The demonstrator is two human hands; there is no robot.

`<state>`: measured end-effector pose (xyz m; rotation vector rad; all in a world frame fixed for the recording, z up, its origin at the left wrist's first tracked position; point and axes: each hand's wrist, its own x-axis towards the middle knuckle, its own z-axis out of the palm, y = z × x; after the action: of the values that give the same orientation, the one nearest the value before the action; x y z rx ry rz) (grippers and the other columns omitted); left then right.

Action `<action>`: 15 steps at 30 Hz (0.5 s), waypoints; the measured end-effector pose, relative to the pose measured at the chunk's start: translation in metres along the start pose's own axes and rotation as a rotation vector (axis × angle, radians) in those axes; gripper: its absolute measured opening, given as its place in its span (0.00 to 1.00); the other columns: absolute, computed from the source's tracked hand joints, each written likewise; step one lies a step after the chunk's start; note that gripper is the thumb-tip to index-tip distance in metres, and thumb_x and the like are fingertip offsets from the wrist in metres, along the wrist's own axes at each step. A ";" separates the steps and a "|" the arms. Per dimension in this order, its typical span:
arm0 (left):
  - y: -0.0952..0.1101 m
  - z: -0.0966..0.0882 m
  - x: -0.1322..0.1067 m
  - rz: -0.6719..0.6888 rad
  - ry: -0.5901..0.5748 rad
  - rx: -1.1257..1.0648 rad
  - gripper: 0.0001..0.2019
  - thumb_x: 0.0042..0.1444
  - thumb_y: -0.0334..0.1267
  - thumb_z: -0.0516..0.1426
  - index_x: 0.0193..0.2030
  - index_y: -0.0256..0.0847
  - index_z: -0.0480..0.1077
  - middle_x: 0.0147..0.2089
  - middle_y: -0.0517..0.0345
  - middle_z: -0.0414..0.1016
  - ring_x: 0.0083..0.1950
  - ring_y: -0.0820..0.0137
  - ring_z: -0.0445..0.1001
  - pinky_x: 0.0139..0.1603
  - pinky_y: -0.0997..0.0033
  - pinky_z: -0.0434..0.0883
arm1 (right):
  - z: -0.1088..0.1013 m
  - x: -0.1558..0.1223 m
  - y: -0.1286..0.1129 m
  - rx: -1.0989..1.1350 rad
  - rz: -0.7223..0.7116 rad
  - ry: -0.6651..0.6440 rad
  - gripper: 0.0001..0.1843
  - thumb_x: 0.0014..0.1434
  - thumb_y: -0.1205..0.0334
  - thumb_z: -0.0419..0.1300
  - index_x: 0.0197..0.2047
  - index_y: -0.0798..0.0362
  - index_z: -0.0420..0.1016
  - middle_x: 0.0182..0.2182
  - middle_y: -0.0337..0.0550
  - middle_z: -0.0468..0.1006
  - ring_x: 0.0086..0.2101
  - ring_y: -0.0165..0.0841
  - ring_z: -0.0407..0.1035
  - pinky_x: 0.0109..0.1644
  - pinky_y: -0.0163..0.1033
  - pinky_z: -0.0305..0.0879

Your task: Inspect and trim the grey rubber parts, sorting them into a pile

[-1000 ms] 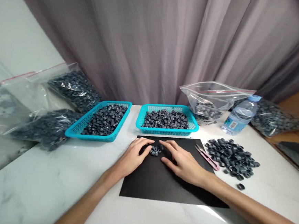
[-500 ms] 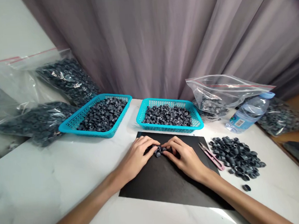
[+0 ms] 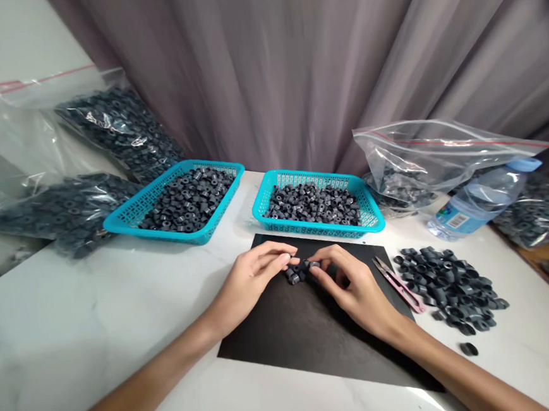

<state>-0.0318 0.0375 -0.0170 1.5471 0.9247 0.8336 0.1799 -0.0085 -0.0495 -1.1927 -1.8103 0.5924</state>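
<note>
Both of my hands rest on a black mat [image 3: 289, 337] on the white table. Between them lies a small cluster of dark grey rubber rings [image 3: 299, 271]. My left hand [image 3: 252, 282] has its fingertips pinched together at the left side of the cluster. On the other side my right hand [image 3: 357, 287] curls in, thumb and forefinger closed on a ring at the cluster's right edge.
Two teal baskets [image 3: 132, 213] [image 3: 373, 213] full of rings stand behind the mat. A loose ring pile [image 3: 449, 287] and pink snips [image 3: 399, 284] lie right of it. Plastic bags of rings [image 3: 66, 209] [image 3: 423, 162] and a water bottle [image 3: 483, 202] flank the table.
My fingers have drawn in from flat and spread to pinched around the small cluster. The view has shifted slightly, so everything sits a little further right.
</note>
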 end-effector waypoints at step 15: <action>0.012 0.013 -0.011 -0.188 -0.080 -0.224 0.17 0.66 0.47 0.55 0.54 0.41 0.75 0.57 0.52 0.79 0.57 0.61 0.77 0.59 0.64 0.70 | -0.002 -0.007 -0.003 -0.006 -0.165 0.038 0.16 0.66 0.68 0.58 0.56 0.49 0.74 0.43 0.45 0.72 0.31 0.29 0.68 0.32 0.36 0.70</action>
<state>-0.0235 0.0207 -0.0076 1.2702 0.8721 0.7095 0.1813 -0.0160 -0.0490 -1.0397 -1.8573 0.4670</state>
